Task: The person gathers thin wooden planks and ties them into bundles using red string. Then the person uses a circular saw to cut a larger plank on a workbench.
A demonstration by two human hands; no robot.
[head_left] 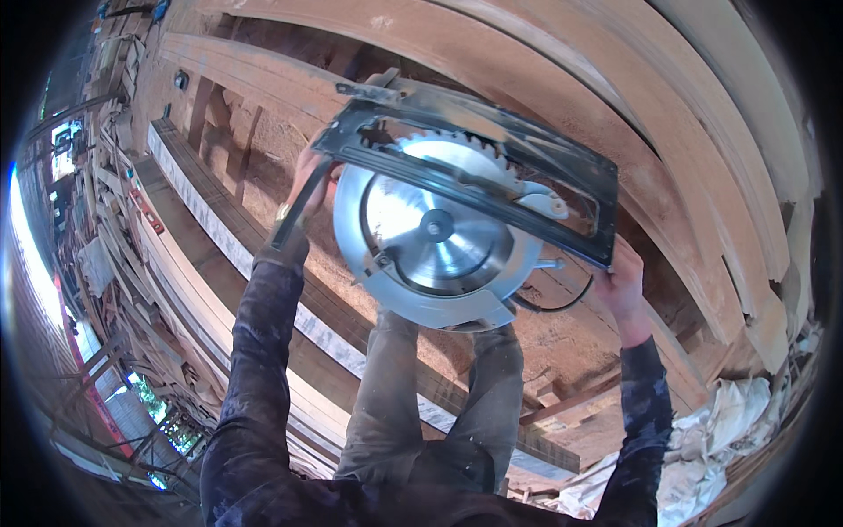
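Note:
A circular saw [356, 224] hangs in front of me, held up between both hands, with its blade side facing me. Its toothed blade [448, 151] shows through the slot of the dark flat base plate [457, 191], which is tilted, its right end lower. A silver round guard covers the lower part of the blade. My left hand [309, 178] is closed on the saw's left end, its fingers partly hidden behind the plate. My right hand [622, 279] grips the saw by the plate's lower right corner; its fingertips are out of sight. A dark cord or cable [562, 307] curves below the plate.
Long wooden planks [694, 158] lie stacked across the far and right side. Beams [211, 220] run beneath and beside my legs. Sawdust [439, 351] covers the ground. A red level-like tool [147, 211] lies at the left among scrap wood, and pale crumpled sheeting [702, 448] at lower right.

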